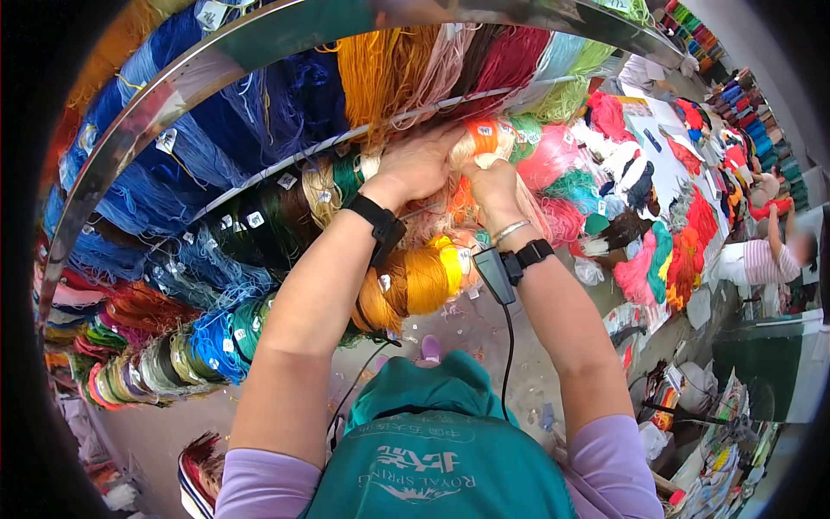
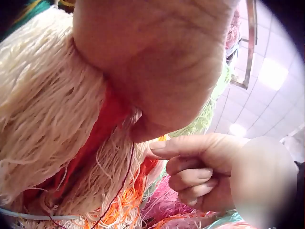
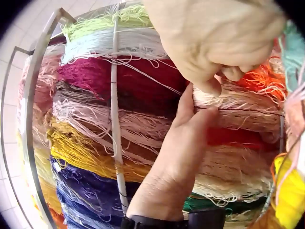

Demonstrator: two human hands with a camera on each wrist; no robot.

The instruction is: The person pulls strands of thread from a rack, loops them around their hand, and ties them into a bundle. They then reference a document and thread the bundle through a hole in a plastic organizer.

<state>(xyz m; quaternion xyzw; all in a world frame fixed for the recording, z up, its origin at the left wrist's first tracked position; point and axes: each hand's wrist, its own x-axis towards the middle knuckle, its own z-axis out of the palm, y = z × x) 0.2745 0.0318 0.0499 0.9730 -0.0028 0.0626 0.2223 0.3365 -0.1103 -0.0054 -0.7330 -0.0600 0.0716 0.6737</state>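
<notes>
A pale pink skein of yarn hangs on the rack beside a red skein and a cream skein. My left hand reaches in among the skeins and grips the pale pink one, its thumb lying across the strands in the right wrist view; its other fingers are mostly hidden. Close beside it, my right hand pinches the top of the same skein, with its remaining fingers curled in the left wrist view. A thin dark red thread runs over the pale strands.
Blue, gold and wine-red skeins hang above, behind a white rod and a curved metal rail. Ochre skeins hang nearer my body. At the right stands a table with yarn piles; another person is beyond it.
</notes>
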